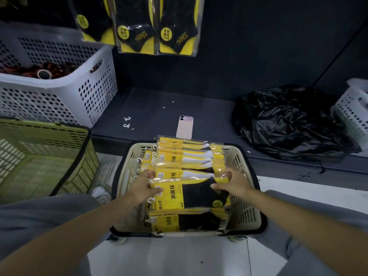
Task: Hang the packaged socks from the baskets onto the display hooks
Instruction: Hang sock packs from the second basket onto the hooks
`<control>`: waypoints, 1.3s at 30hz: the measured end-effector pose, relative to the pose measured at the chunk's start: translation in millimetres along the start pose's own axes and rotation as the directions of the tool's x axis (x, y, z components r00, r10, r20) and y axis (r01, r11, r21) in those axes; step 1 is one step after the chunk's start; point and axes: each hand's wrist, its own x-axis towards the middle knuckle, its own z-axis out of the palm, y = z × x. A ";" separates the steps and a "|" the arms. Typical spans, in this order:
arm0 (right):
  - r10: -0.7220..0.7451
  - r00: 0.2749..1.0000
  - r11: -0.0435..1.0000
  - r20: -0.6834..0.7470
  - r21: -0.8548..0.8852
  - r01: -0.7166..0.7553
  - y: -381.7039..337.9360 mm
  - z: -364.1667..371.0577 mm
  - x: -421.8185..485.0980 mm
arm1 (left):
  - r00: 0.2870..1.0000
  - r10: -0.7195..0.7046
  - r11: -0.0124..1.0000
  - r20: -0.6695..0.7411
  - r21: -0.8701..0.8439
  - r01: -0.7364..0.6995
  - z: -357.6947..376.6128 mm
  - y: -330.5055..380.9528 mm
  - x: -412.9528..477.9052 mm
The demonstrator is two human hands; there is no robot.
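Note:
A cream shopping basket (246, 214) with a black rim sits on the floor between my knees, filled with a row of yellow sock packs. My left hand (144, 183) grips the left end of the front black-sock pack (196, 194), thumb on its yellow card. At the pack's right end my right hand (231, 181) pinches the upper corner. Behind it lie several packs with white socks (191, 156). Three black-and-yellow sock packs (157, 26) hang on the dark display wall at the top.
An olive basket (39, 156) stands at the left, with a white perforated crate (59, 92) of dark items behind it. On the dark low shelf lie a phone (184, 127), two loose white hooks (126, 122) and a black plastic bag (288, 120). Another white crate (354, 108) is at the right edge.

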 end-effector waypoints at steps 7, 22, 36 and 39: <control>-0.009 0.959 0.984 0.284 -0.167 0.058 -13.0 -18.8 1.0 | 0.988 0.145 0.989 -0.058 0.035 -0.143 -7.3 25.1 1.0; -0.283 0.956 0.836 0.082 0.510 0.204 -110.0 -56.8 0.0 | 0.993 0.095 0.740 -0.068 -0.663 -0.117 -11.5 160.0 -0.8; -0.360 0.915 0.876 -0.183 0.272 0.399 -111.1 -29.6 24.8 | 0.877 0.473 0.880 -0.090 0.003 -0.474 10.2 136.0 36.2; -0.319 0.898 0.835 -0.303 0.359 0.417 -125.5 -40.8 22.3 | 0.885 0.455 0.885 -0.101 -0.055 -0.462 -9.7 159.0 40.1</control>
